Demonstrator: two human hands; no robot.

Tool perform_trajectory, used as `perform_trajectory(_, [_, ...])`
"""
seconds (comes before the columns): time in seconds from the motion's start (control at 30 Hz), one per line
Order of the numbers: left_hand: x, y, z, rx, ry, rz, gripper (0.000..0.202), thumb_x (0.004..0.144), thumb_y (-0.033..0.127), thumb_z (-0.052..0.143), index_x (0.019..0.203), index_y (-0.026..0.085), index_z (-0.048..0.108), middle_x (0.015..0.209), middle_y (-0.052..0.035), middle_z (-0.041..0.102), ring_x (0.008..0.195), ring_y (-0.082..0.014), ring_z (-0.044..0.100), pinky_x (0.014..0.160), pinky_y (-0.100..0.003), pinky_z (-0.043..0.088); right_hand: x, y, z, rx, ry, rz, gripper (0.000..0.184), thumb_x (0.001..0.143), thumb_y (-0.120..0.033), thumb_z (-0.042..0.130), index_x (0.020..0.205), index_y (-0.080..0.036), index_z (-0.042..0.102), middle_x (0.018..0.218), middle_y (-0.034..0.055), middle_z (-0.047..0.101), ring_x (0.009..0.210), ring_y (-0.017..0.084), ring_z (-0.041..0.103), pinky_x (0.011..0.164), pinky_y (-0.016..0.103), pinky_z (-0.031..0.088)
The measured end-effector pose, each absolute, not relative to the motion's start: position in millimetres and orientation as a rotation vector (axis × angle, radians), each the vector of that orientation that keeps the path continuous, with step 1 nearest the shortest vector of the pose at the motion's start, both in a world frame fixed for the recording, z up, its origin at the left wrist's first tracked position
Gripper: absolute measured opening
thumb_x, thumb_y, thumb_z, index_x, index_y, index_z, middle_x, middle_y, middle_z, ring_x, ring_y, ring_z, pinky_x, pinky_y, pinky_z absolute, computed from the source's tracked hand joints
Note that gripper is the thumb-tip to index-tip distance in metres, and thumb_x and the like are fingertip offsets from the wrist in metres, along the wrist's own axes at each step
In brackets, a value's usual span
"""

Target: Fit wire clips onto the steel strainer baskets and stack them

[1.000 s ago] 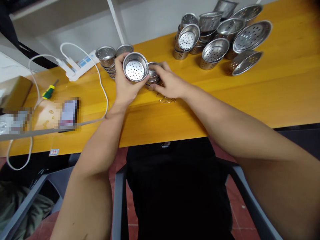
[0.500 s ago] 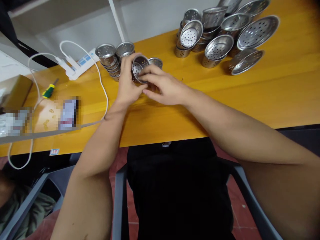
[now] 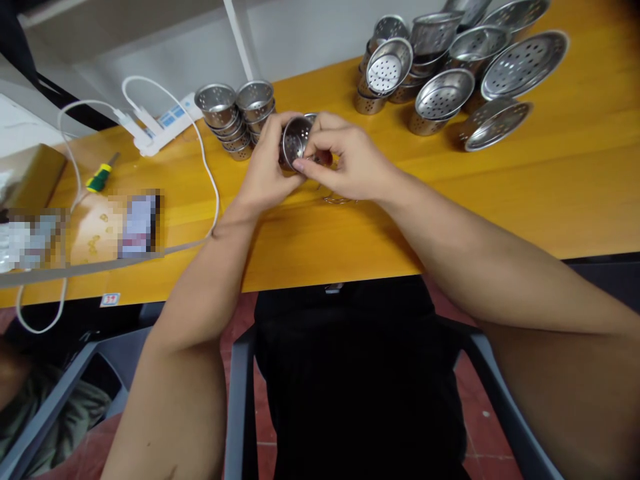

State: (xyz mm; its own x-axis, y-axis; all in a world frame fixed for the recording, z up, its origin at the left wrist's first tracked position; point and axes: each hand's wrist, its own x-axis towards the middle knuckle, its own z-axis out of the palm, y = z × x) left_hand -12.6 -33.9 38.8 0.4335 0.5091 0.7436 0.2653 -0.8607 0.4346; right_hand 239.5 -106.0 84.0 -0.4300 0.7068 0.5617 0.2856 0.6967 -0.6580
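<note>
A small perforated steel strainer cup (image 3: 295,139) is held over the yellow wooden table (image 3: 450,193), its mouth tipped toward my right. My left hand (image 3: 267,177) is wrapped round its left side. My right hand (image 3: 350,163) has its fingers closed on the cup's rim and right side; what else they pinch is hidden. Thin wire pieces (image 3: 337,198) lie on the table under my right hand. Two short stacks of the same cups (image 3: 235,117) stand just behind my left hand.
A heap of larger perforated steel bowls and cups (image 3: 450,67) fills the far right of the table. At the left lie a white power strip with cable (image 3: 160,123), a yellow-green screwdriver (image 3: 100,177), a blurred phone (image 3: 137,223) and a cardboard box (image 3: 30,177).
My left hand turned the cup from facing me to facing right. My right hand left the table and closed on the cup's rim. The view shifted slightly.
</note>
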Motion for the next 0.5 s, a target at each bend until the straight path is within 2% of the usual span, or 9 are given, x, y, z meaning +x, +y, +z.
perform_trajectory(0.1, [-10.6,-30.9,39.7,2.482,0.509,1.446,0.096,0.088,0.076,0.102,0.171,0.048,0.062,0.154,-0.011,0.078,0.142,-0.0439,0.082,0.121,-0.067,0.07,238.7,-104.4,82.2,-0.769,-2.002,0.561,0.063,0.114,-0.095,0.083,0.105,-0.033,0.079,0.111,0.012,0.072,0.116,0.041,0.073,0.115,0.065,0.071])
perform_trajectory(0.3, [-4.3,-30.4,43.3,2.47,0.431,1.534,0.091,0.097,0.081,0.094,0.175,0.048,0.06,0.155,-0.0113,0.078,0.143,-0.0433,0.083,0.124,-0.068,0.071,236.9,-109.6,84.1,-0.793,-1.936,0.502,0.064,0.115,-0.095,0.08,0.098,-0.034,0.076,0.108,0.0123,0.071,0.111,0.041,0.073,0.111,0.069,0.074])
perform_trajectory(0.4, [-6.2,-33.5,45.4,2.448,0.534,1.491,0.096,0.092,0.085,0.099,0.173,0.049,0.062,0.156,-0.01,0.078,0.146,-0.0431,0.082,0.128,-0.066,0.07,235.4,-110.1,85.8,-0.77,-1.866,0.494,0.074,0.109,-0.105,0.081,0.092,-0.033,0.071,0.103,0.0119,0.07,0.107,0.04,0.072,0.106,0.068,0.074])
perform_trajectory(0.5, [-9.6,-32.3,43.4,2.395,0.641,1.408,0.102,0.089,0.089,0.105,0.172,0.046,0.064,0.16,-0.0101,0.076,0.152,-0.0431,0.08,0.135,-0.066,0.067,233.3,-107.3,89.9,-0.702,-1.742,0.521,0.091,0.1,-0.12,0.073,0.081,-0.032,0.062,0.091,0.0101,0.067,0.091,0.034,0.067,0.094,0.063,0.071])
